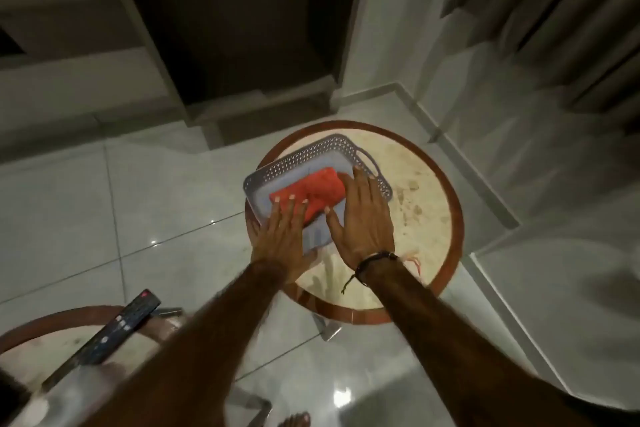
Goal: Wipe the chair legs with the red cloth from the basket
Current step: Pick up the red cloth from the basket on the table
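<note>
So far only the very first step is under way. Fingertips of the left hand (282,229) lie flat and spread on the near left part of the red cloth (310,192), pressing or about to gather it; nothing is pinched between them. The right hand (362,215) is likewise open, its fingers extended along the cloth's right edge with the thumb touching the near corner, and it grips nothing yet as far as the view shows. A dark corded bracelet (375,258) sits on that wrist.

Outward from the hands, the cloth lies folded inside the grey perforated basket (298,156), which rests on a round stone-topped table (426,191) with a reddish wooden rim. Nearer the wearer, a second round table (41,340) carries a remote control (117,326). Glossy floor tiles (104,201) surround both.

As a judgement: the cloth is not yet lifted out, and no chair legs are identifiable in this view, so the wiping itself is entirely left to do. Taking hold of the cloth, raising it clear of the basket and finding the chair all remain.
</note>
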Demonstrator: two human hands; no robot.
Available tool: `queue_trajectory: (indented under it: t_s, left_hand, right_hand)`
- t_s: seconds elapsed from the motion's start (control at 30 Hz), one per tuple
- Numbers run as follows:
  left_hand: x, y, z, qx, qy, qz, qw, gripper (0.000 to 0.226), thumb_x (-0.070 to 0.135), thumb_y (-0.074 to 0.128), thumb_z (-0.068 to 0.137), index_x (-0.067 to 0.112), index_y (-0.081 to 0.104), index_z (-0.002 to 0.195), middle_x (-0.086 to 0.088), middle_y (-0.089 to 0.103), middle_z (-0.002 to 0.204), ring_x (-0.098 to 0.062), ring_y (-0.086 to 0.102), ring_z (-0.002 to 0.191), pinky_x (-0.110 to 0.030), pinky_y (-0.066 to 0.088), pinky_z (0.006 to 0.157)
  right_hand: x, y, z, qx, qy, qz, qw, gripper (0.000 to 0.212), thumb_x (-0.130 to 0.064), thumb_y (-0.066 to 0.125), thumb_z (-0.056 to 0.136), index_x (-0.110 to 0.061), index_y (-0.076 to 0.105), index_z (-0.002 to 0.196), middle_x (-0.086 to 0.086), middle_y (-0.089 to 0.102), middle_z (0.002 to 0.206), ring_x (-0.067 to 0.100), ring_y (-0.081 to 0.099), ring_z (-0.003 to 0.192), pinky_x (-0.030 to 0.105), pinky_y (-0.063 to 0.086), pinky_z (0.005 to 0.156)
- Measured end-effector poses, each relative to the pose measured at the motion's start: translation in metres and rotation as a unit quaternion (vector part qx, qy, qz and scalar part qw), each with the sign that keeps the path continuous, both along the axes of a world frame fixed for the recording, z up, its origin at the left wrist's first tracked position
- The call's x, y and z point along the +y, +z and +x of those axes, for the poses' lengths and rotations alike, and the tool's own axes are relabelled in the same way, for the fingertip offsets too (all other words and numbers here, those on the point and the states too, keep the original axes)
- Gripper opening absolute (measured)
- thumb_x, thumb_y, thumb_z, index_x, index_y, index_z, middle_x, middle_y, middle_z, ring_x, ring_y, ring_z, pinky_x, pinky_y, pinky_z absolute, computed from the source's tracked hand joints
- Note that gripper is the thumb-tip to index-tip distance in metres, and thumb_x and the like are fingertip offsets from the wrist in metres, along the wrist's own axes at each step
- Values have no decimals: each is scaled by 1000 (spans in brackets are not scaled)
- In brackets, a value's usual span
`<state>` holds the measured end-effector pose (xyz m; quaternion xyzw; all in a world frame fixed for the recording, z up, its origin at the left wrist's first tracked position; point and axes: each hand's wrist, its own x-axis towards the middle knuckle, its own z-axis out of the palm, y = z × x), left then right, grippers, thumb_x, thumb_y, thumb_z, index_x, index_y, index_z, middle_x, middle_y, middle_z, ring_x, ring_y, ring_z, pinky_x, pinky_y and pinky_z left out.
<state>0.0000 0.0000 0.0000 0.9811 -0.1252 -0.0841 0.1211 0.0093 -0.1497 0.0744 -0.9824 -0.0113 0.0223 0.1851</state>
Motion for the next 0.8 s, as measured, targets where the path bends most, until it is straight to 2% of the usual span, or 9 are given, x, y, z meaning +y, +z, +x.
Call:
queue_trajectory:
  t_s: [0.07,0.17,0.27,0.33,0.43,0.53,0.63,0.73,0.8]
  left_hand:
    - [-4,-36,19,53,11,19,998,89,61,39,95,15,-4,158,-16,2,167,-37,1,153,-57,11,121]
    - [-12,-76,50,71,31,-6,997,89,58,44,95,13,0,158,-16,8,167,-38,4,152,-54,9,122]
    - [-20,-105,76,83,26,10,996,86,51,47,96,14,0,158,-13,3,167,-38,0,152,-55,12,122]
    - [-23,-117,90,95,49,16,994,84,44,53,95,14,7,158,-13,7,167,-40,9,151,-55,20,120]
    - [-24,-129,98,52,45,36,997,74,29,59,90,14,25,154,-16,29,158,-40,35,137,-51,34,112]
    - [-20,-137,104,4,42,52,998,62,16,59,91,21,40,149,-13,42,149,-40,42,131,-51,40,107]
    - [-16,-132,115,-2,106,-33,994,40,16,53,96,23,56,135,-14,56,135,-39,54,121,-52,47,100]
    - [-18,-123,119,12,165,-93,982,35,17,51,96,20,60,130,-15,66,119,-37,62,108,-45,49,92]
    - [-20,-114,114,31,226,-172,958,33,20,48,96,20,63,126,-8,68,105,-32,65,100,-38,48,84]
  right_hand:
    - [0,-38,13,28,6,-6,1000,72,-48,46,105,-22,16,165,7,21,176,30,19,163,46,15,134]
    - [-7,-90,25,73,3,-23,997,73,-44,48,106,-20,14,165,6,16,177,32,14,164,45,15,134]
    - [-11,-129,32,82,18,-25,996,68,-41,48,107,-18,19,164,9,15,176,34,14,164,43,16,133]
    - [-14,-147,33,86,28,-30,995,65,-39,46,108,-17,22,163,10,16,176,34,15,164,44,16,134]
    - [-19,-169,27,96,37,-26,994,65,-38,49,106,-17,24,163,12,15,176,35,13,164,43,14,134]
    - [-22,-179,24,78,33,-14,996,64,-37,50,105,-16,28,162,13,19,175,36,13,164,44,16,132]
    - [-21,-179,26,66,42,-17,997,62,-37,50,105,-16,31,160,14,22,174,37,14,164,46,19,133]
    - [-24,-177,25,62,44,-9,997,61,-39,49,106,-16,32,160,14,20,175,36,12,164,44,16,133]
    - [-26,-170,21,57,40,3,998,61,-42,46,107,-17,31,160,13,18,175,35,10,164,44,14,134]
